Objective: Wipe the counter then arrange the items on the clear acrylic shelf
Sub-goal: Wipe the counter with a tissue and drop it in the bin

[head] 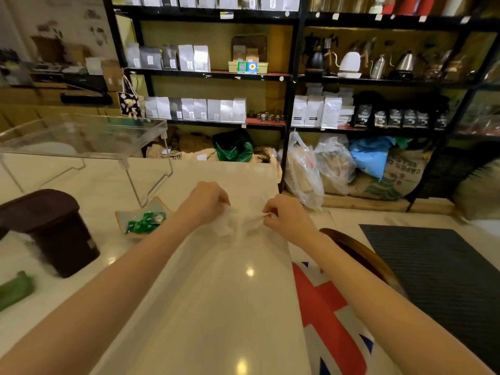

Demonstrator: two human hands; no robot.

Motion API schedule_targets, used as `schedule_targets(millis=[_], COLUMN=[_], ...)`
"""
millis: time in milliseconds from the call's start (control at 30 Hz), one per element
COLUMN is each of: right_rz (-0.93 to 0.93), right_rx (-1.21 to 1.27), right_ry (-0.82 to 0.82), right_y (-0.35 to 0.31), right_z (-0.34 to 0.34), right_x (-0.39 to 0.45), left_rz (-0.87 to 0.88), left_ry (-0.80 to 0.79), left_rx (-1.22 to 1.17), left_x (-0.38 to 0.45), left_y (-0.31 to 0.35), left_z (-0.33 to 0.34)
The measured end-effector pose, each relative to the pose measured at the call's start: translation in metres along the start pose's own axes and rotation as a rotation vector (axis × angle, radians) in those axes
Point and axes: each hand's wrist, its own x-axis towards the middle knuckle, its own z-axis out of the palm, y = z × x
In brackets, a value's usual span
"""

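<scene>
A white tissue (232, 221) is pinched between left hand (205, 203) and right hand (284, 215) above the counter (211, 307), near the acrylic shelf (89, 139), where it could be torn if pulled apart too hard.

Your counter (216, 307) lies open ahead; the acrylic shelf (89, 142), dark bin (51, 228) and probably a candy dish (143, 219) crowd your left.

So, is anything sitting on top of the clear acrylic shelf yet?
No, the clear acrylic shelf has a bare top; the dish of green candies sits on the counter beside it.
</scene>
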Motion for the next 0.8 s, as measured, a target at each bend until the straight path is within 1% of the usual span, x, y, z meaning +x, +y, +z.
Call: schedule_targets(millis=[200, 333, 533, 600, 700, 800], right_rz=[-0.019, -0.061, -0.152, -0.178, -0.232, -0.229], right_rx=[0.075, 0.091, 0.114, 0.119, 0.13, 0.149], right_ry=[0.026, 0.025, 0.033, -0.001, -0.041, -0.085], right_y=[-0.039, -0.076, -0.146, -0.168, -0.196, -0.213], right_z=[-0.013, -0.008, 0.015, 0.026, 0.046, 0.074], right_x=[-0.059, -0.108, -0.197, -0.225, -0.261, -0.291], left_rz=[-0.001, -0.009, -0.007, -0.032, -0.061, -0.087], left_ry=[0.036, 0.064, 0.096, 0.082, 0.009, -0.056], left_rx=[-0.006, -0.048, -0.124, -0.146, -0.152, -0.121], left_x=[-0.072, -0.133, -0.262, -0.302, -0.352, -0.393], left_y=[0.011, 0.009, -0.015, -0.024, -0.043, -0.067], left_z=[-0.024, -0.027, -0.022, -0.022, -0.015, 0.006])
